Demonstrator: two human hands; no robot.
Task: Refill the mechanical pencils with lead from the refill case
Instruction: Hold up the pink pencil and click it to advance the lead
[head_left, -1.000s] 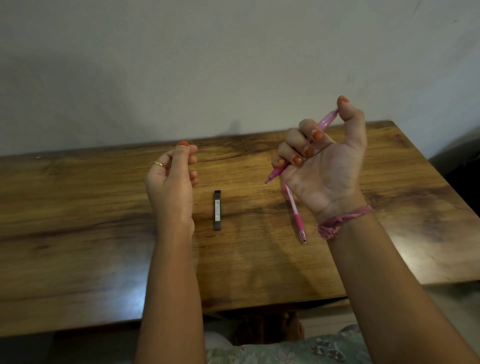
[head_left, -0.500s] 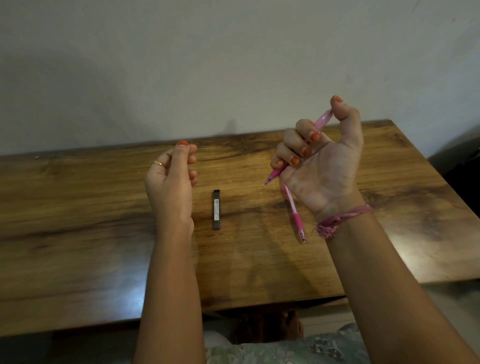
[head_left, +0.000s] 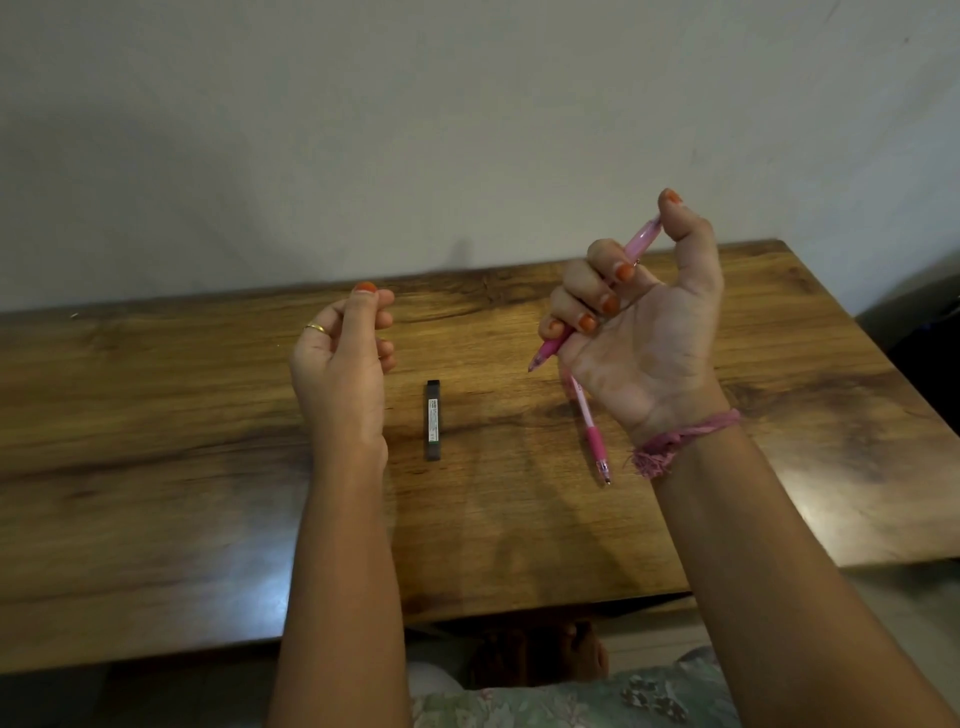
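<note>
My right hand (head_left: 644, 338) is raised above the table, palm toward me. It grips a pink mechanical pencil (head_left: 640, 243) with the fingers curled round the barrel and the thumb on its top end; the tip points down-left. A second pink pencil (head_left: 592, 436) lies on the wooden table (head_left: 156, 467), partly hidden behind that hand. The dark lead refill case (head_left: 432, 420) lies flat between my hands. My left hand (head_left: 343, 364) is held up to the left of the case, fingers curled and thumb against the fingertips; nothing shows between them.
A plain wall stands right behind the table's far edge. The table's right edge runs diagonally, with a dark object (head_left: 930, 332) beyond it. Below the near edge are my lap in patterned cloth (head_left: 597, 696) and a foot (head_left: 540, 654).
My right thumb has bent down further onto the top of the held pencil. The left hand, the case and the lying pencil have not moved.
</note>
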